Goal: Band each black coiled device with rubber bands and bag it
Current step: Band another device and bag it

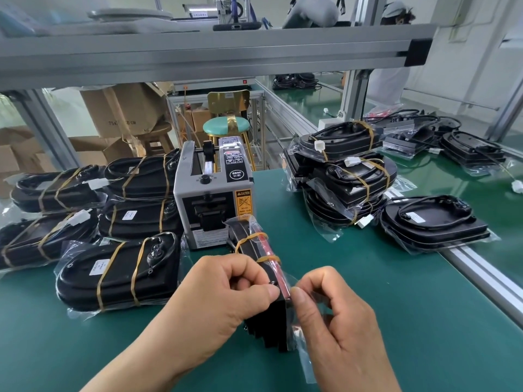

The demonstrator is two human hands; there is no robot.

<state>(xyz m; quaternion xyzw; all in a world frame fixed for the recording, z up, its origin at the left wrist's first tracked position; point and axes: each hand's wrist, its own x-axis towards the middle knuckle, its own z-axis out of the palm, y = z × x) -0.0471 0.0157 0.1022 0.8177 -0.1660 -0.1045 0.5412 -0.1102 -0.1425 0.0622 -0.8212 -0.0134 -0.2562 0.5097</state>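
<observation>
Your left hand [223, 295] is curled, with the thumb and forefinger pinching the top edge of the black device [267, 321]. The device stands on its edge on the green surface [396, 306], right in front of you between your two hands. Your right hand [336, 315] is also curled, and its thumb and fingers pinch the loose film of the bag [308, 362] just beside the device. The clear bag is around the device, and its plastic shows above the far end and trails down below your right hand. Two rubber bands [250, 238] cross the device's far half, and a red strip [271, 256] runs along its upper edge up to your thumbs.

Just behind the device sits a grey tape dispenser [215, 199]. To your left lie banded devices in bags [119, 273], packed close together. To your right is a stack of bagged devices [348, 176], and beyond it a single device [433, 224] without bands lies near the surface's edge.
</observation>
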